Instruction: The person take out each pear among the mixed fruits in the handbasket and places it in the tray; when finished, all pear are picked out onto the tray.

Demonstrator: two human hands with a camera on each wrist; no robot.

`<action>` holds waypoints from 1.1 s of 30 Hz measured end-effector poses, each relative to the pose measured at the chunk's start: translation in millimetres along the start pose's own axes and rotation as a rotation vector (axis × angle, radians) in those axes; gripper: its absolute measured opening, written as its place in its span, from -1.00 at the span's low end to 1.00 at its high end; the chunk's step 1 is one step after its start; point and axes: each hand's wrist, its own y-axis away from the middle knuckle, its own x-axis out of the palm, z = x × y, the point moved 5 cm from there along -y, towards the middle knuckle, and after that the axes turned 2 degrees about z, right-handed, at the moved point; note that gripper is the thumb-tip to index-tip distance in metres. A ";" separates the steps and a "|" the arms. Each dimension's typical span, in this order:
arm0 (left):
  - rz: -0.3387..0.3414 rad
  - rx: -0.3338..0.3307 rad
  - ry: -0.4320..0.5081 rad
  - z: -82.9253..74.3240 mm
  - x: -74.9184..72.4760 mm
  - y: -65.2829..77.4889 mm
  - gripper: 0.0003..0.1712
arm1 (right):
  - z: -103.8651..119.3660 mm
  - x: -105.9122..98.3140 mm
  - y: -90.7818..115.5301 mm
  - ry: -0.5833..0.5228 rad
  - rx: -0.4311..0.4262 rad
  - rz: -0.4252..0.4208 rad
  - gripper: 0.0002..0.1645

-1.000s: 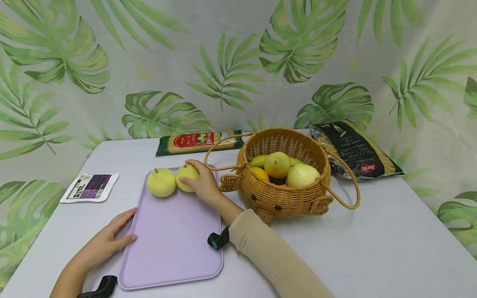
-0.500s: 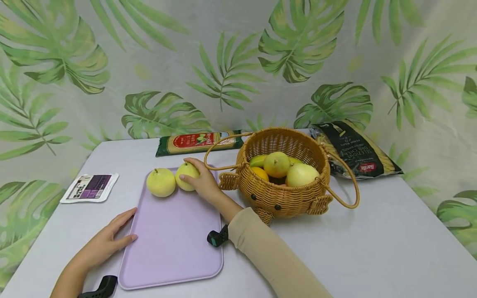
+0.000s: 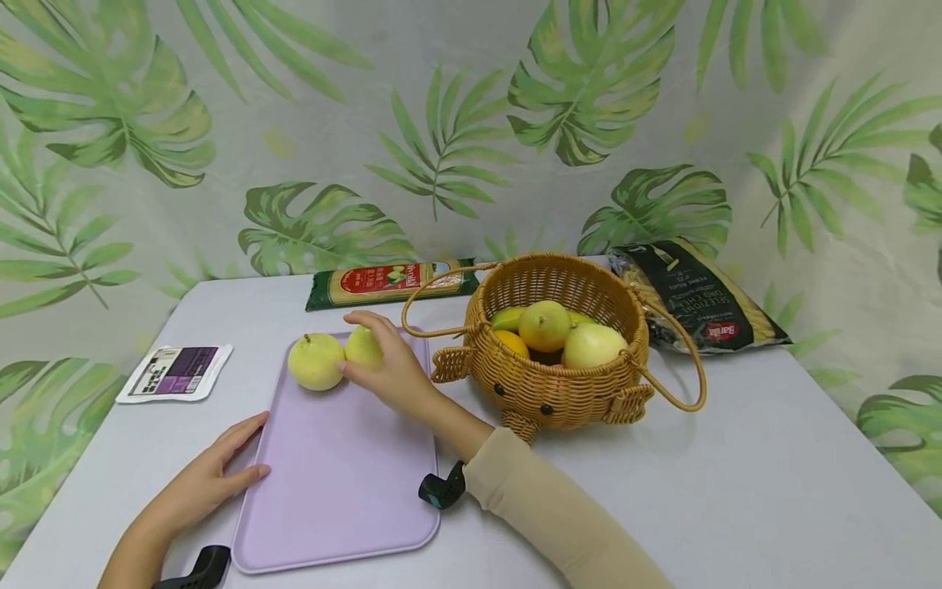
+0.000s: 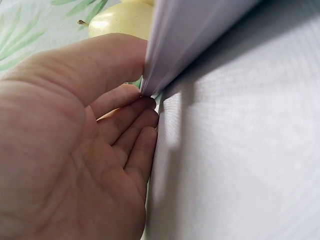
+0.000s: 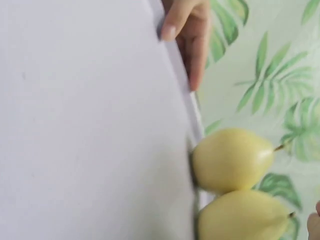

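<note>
Two yellow-green pears stand side by side, touching, at the far end of a lilac tray (image 3: 342,474). My right hand (image 3: 397,376) is spread above the right pear (image 3: 363,348) and partly covers it. In the right wrist view, a fingertip (image 5: 314,225) shows apart from that pear's stem. The left pear (image 3: 316,361) stands just beyond the right thumb. My left hand (image 3: 202,487) rests along the tray's left edge, thumb and fairly straight fingers touching the rim. From the left wrist, the fingertips lie low against the tray's edge at the tabletop.
Right of the tray stands a wicker basket (image 3: 559,397) with two upright handles, holding several fruits, among them an orange (image 3: 513,343) and a pear (image 3: 594,346). Behind lie a spaghetti pack (image 3: 390,284) and a black pasta bag (image 3: 699,294). A white packet (image 3: 177,372) lies left.
My right hand has shifted slightly left and toward me, its thumb and fingers loosening from the right pear, which stays in place. The left hand has not moved.
</note>
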 end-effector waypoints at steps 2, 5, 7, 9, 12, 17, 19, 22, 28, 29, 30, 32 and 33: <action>0.002 -0.006 0.010 0.0 -0.2 0.5 -0.21 | 15.9 -5.3 5.5 -0.003 -0.067 0.021 -0.33; 0.007 -0.016 0.019 -0.1 -0.1 -0.1 -0.21 | 43.0 -20.9 16.4 -0.017 -0.201 0.039 -0.34; 0.009 -0.019 0.017 -0.2 -0.1 -0.7 -0.21 | 59.1 -35.1 24.9 -0.037 -0.297 0.048 -0.35; 0.010 -0.022 0.008 0.0 -0.3 -1.0 -0.21 | 73.0 -51.7 34.3 -0.061 -0.375 0.048 -0.37; 0.010 -0.024 -0.003 0.3 -0.7 -0.8 -0.21 | 87.0 -78.1 49.3 -0.043 -0.438 0.041 -0.36; 0.008 -0.022 -0.009 0.4 -0.6 -0.3 -0.21 | 96.6 -125.3 71.4 0.057 -0.474 -0.018 -0.31; 0.008 -0.022 -0.008 0.4 -0.6 -0.2 -0.21 | 95.8 -145.6 78.5 0.074 -0.465 -0.062 -0.29; 0.005 -0.014 -0.009 0.8 -1.0 0.0 -0.21 | 91.6 -175.0 85.6 0.089 -0.450 -0.137 -0.25; 0.003 -0.014 0.003 1.1 -0.7 0.6 -0.21 | 79.7 -218.3 91.1 0.164 -0.377 -0.200 -0.21; 0.005 -0.017 0.006 1.2 -0.4 0.6 -0.21 | 77.0 -223.8 92.3 0.186 -0.354 -0.195 -0.22; 0.006 -0.016 0.011 1.0 -0.2 0.4 -0.21 | 74.1 -229.0 93.6 0.217 -0.328 -0.187 -0.24; 0.006 -0.010 0.012 0.9 0.0 0.1 -0.22 | 67.9 -237.8 95.9 0.260 -0.277 -0.167 -0.31; 0.004 -0.008 0.009 1.0 -0.1 0.0 -0.22 | 64.6 -241.3 97.4 0.274 -0.248 -0.156 -0.34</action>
